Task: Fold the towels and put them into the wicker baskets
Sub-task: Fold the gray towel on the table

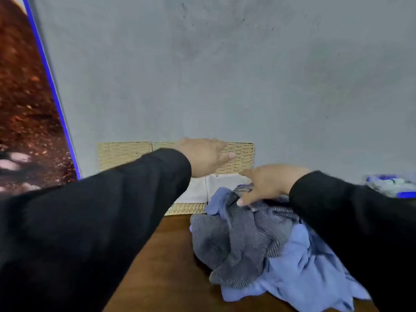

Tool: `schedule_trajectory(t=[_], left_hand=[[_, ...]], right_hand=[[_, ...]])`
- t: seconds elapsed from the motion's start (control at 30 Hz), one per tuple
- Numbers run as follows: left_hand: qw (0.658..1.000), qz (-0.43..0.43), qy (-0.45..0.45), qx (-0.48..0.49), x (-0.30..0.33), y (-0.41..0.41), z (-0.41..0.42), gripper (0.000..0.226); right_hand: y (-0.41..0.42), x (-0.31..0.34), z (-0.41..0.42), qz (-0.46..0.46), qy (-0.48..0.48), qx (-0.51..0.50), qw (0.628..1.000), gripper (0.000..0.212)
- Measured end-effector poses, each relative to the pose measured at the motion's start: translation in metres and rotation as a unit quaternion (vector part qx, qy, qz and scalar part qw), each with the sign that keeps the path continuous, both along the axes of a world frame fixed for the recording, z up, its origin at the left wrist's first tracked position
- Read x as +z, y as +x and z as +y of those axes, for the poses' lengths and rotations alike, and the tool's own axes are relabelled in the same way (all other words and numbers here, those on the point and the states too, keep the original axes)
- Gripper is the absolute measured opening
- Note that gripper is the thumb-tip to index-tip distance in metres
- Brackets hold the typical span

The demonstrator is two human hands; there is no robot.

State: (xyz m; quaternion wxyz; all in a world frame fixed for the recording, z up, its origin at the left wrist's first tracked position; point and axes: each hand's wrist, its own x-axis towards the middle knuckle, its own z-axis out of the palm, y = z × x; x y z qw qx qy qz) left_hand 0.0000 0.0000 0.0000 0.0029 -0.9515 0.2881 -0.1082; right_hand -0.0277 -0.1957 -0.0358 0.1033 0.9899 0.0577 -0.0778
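A crumpled heap of towels lies on the brown table: a dark grey ribbed towel [236,242] on top of a light blue towel [299,273]. Behind it stand wicker baskets [123,154] with white cloth lining [195,190], against the grey wall. My left hand [203,156] hovers over the baskets with fingers spread and nothing in it. My right hand [267,183] reaches down onto the top of the heap, its fingertips touching the grey towel; whether it has a grip on the fabric is not clear.
The wooden table [157,266] shows bare surface left of the heap. A grey wall [225,75] rises right behind the baskets. A blue-edged panel with a reddish picture [27,109] leans at the left. A blue and white object [391,183] lies at the far right.
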Motion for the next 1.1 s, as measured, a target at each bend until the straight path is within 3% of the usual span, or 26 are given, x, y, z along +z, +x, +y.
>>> schedule_trajectory(t=[0.07, 0.13, 0.23, 0.3, 0.4, 0.47, 0.57, 0.73, 0.8, 0.87, 0.93, 0.97, 1.03, 1.1], left_hand=[[0.999, 0.034, 0.005, -0.014, -0.023, -0.010, 0.011, 0.066], [0.999, 0.042, 0.002, -0.023, -0.056, -0.017, 0.027, 0.064], [0.996, 0.076, -0.044, -0.020, -0.086, -0.020, 0.053, 0.064], [0.992, 0.093, -0.080, -0.020, -0.101, -0.022, 0.070, 0.065], [0.984, 0.117, -0.132, -0.018, -0.125, -0.022, 0.093, 0.066], [0.977, 0.130, -0.169, -0.015, -0.135, -0.025, 0.103, 0.066], [0.953, 0.158, -0.258, -0.009, -0.136, -0.032, 0.107, 0.070], [0.864, 0.200, -0.461, -0.043, -0.116, -0.043, 0.112, 0.092], [0.832, 0.173, -0.524, -0.056, -0.100, -0.047, 0.119, 0.098], [0.805, 0.108, -0.582, -0.038, -0.084, -0.042, 0.132, 0.092], [0.794, 0.067, -0.604, -0.019, -0.078, -0.033, 0.151, 0.079], [0.805, 0.069, -0.589, -0.010, -0.082, -0.028, 0.161, 0.071], [0.867, 0.085, -0.490, 0.028, -0.105, -0.025, 0.183, 0.055], [0.918, 0.111, -0.368, 0.097, -0.142, -0.033, 0.205, 0.050]], right_hand=[[0.005, -0.031, 0.008, -0.018, -0.004, -0.029, 0.999, 0.100], [0.005, -0.076, 0.018, -0.055, -0.020, -0.074, 0.995, 0.077], [0.016, -0.108, 0.026, -0.219, -0.087, -0.068, 0.969, 0.031], [0.015, -0.107, 0.030, -0.281, -0.087, -0.052, 0.954, 0.019], [0.016, -0.097, 0.033, -0.301, 0.030, -0.062, 0.951, 0.011], [0.015, -0.083, 0.037, -0.294, 0.163, -0.095, 0.937, 0.019], [0.015, -0.048, 0.058, -0.321, 0.363, -0.101, 0.869, 0.030], [0.006, 0.013, 0.146, -0.308, 0.585, -0.025, 0.750, 0.034], [0.002, 0.030, 0.182, -0.290, 0.663, 0.017, 0.690, 0.032], [-0.003, 0.046, 0.208, -0.300, 0.689, 0.059, 0.657, 0.031], [-0.003, 0.048, 0.221, -0.327, 0.658, 0.094, 0.672, 0.032], [-0.001, 0.040, 0.223, -0.332, 0.624, 0.099, 0.701, 0.031], [0.003, 0.002, 0.220, -0.294, 0.529, 0.111, 0.788, 0.026], [-0.001, -0.055, 0.214, -0.171, 0.427, 0.139, 0.877, 0.030]])
